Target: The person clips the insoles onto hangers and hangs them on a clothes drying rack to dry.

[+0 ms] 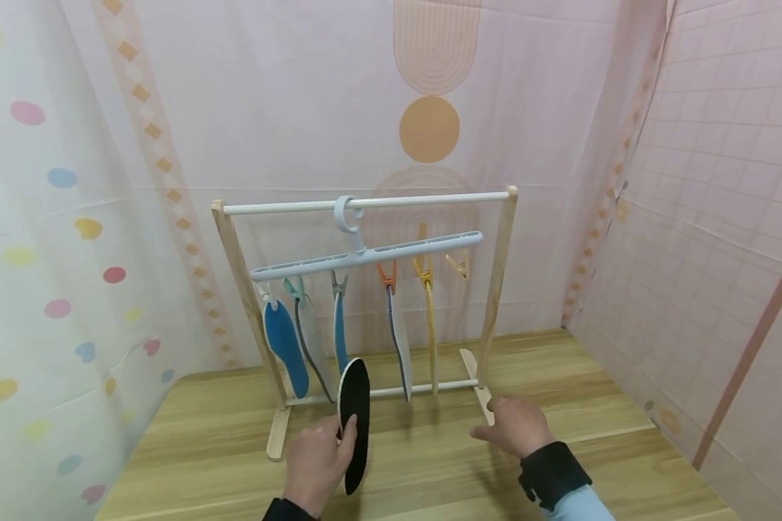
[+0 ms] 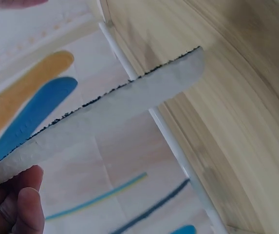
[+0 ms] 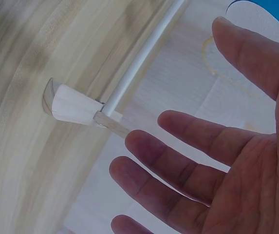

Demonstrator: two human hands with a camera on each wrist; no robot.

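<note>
My left hand (image 1: 316,459) pinches a black insole (image 1: 360,394) between thumb and fingers, upright in front of the rack. Its pale underside (image 2: 129,105) faces the left wrist camera. Behind it, a light-blue hanger (image 1: 397,253) hangs tilted, its right end higher. Clips on it hold several insoles, among them a blue insole (image 1: 287,347) at the left, a white-sided insole (image 1: 400,344) under an orange clip (image 1: 387,276) and a yellow insole (image 1: 431,340). At the right, a pale yellow clip (image 1: 458,266) holds nothing. My right hand (image 1: 518,425) holds nothing, fingers spread, near the rack's right foot.
The wooden rack (image 1: 495,289) has a white top bar (image 1: 430,201) and a white lower bar (image 1: 446,386). It stands on a wood-grain table (image 1: 560,391). Patterned cloth (image 1: 287,94) hangs behind and on both sides.
</note>
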